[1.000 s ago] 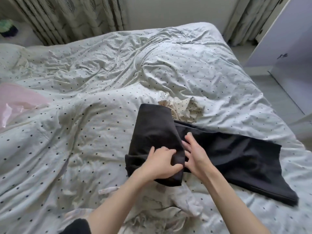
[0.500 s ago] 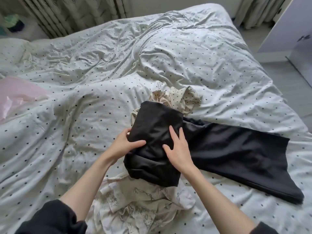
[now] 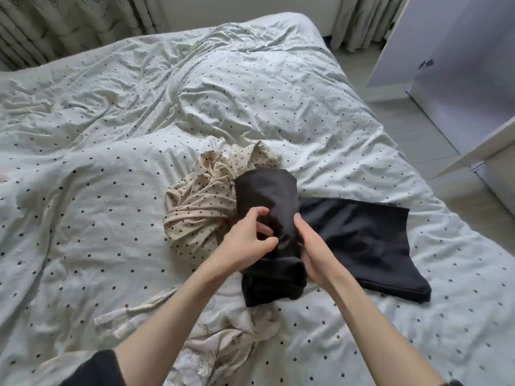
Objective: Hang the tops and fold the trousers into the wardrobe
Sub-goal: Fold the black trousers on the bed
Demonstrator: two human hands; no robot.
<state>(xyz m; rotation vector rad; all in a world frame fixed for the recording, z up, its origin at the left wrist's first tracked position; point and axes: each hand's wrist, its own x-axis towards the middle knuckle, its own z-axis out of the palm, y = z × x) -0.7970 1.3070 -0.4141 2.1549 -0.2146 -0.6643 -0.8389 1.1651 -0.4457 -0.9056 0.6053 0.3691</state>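
On bed [image 3: 111,140]: black trousers [image 3: 356,238], part-folded, one end bunched, other flat. Left hand [image 3: 245,240] pinching bunched cloth; right hand [image 3: 315,252] curled against its edge, gripping. Beside: spotted cream top [image 3: 203,213], printed white garment [image 3: 223,338], unhung. Wardrobe [image 3: 459,65] not yet reached.

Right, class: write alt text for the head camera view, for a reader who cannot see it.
Two bare hands, left hand and right hand, fold black trousers on a bed with a dotted cover. A cream dotted top lies bunched beside the trousers, another pale garment below, and a white wardrobe stands at right.
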